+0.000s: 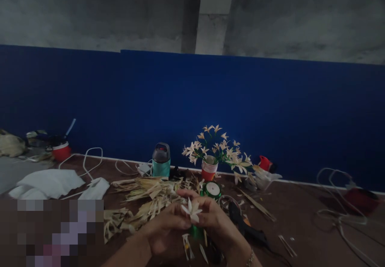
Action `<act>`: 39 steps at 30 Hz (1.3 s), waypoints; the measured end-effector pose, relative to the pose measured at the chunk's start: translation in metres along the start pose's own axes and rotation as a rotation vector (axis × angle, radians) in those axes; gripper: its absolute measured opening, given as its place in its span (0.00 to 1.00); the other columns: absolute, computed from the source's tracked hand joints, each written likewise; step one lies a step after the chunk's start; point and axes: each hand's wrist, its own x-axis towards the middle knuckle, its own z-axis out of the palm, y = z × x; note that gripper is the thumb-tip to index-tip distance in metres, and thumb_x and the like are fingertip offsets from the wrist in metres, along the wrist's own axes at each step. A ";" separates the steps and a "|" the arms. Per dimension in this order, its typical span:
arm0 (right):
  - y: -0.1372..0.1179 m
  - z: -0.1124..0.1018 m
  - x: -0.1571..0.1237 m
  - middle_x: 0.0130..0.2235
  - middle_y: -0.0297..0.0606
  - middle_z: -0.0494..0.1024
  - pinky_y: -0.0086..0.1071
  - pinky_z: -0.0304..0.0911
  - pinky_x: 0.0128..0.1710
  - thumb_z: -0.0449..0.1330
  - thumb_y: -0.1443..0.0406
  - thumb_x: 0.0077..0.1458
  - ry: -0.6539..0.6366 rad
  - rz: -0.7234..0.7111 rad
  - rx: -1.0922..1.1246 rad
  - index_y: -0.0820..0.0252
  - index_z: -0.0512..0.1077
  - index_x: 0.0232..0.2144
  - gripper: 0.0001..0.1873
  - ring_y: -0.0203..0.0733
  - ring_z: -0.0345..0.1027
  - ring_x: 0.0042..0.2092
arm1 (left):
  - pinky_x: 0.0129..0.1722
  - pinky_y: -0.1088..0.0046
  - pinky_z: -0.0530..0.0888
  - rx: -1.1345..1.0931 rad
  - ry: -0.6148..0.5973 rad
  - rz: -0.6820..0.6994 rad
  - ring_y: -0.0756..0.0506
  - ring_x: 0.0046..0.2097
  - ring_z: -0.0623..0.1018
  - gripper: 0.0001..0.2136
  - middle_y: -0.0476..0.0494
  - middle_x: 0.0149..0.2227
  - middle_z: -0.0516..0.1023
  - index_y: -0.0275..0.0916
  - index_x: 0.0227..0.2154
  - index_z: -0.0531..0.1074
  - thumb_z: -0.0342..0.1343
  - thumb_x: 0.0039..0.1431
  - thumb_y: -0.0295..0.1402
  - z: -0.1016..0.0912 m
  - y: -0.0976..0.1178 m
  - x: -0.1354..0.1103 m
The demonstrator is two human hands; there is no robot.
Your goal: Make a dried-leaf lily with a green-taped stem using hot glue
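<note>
Both my hands meet low in the middle of the view, over a brown table (pixel 300 219). My left hand (pixel 165 231) and my right hand (pixel 215 218) together pinch a small pale leaf flower (pixel 191 210) with a green wrapped stem (pixel 196 231) hanging below it. A pile of dried pale leaf strips (pixel 150 199) lies just beyond my left hand. A roll of green ribbon (pixel 213 189) sits right behind my fingers. A black tool (pixel 240 223) lies to the right of my right hand.
A red cup (pixel 208 170) with several finished pale flowers (pixel 216 148) stands at the back beside a teal bottle (pixel 161 160). White cloths (pixel 51 182) and cables (pixel 90 160) lie left; more cable (pixel 337 215) right. A blue wall panel (pixel 270 114) backs the table.
</note>
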 end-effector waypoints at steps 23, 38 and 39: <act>0.019 0.004 0.010 0.46 0.41 0.71 0.34 0.61 0.40 0.67 0.63 0.36 0.451 -0.168 -0.181 0.61 0.71 0.19 0.09 0.48 0.66 0.45 | 0.30 0.74 0.68 1.120 0.676 0.668 0.46 0.28 0.73 0.04 0.48 0.23 0.76 0.39 0.22 0.73 0.54 0.46 0.30 0.001 0.004 0.006; 0.004 0.000 0.003 0.40 0.42 0.75 0.35 0.62 0.38 0.70 0.61 0.32 0.112 -0.034 0.079 0.60 0.77 0.20 0.10 0.46 0.69 0.39 | 0.26 0.76 0.64 0.093 0.237 0.115 0.52 0.23 0.69 0.10 0.50 0.20 0.71 0.34 0.19 0.70 0.65 0.34 0.30 0.000 0.002 0.006; 0.004 0.000 0.004 0.42 0.42 0.74 0.36 0.63 0.37 0.70 0.61 0.31 0.115 -0.040 0.076 0.61 0.77 0.20 0.11 0.46 0.69 0.38 | 0.26 0.76 0.64 0.079 0.231 0.112 0.52 0.23 0.69 0.10 0.50 0.20 0.71 0.35 0.19 0.69 0.65 0.33 0.29 -0.001 0.001 0.006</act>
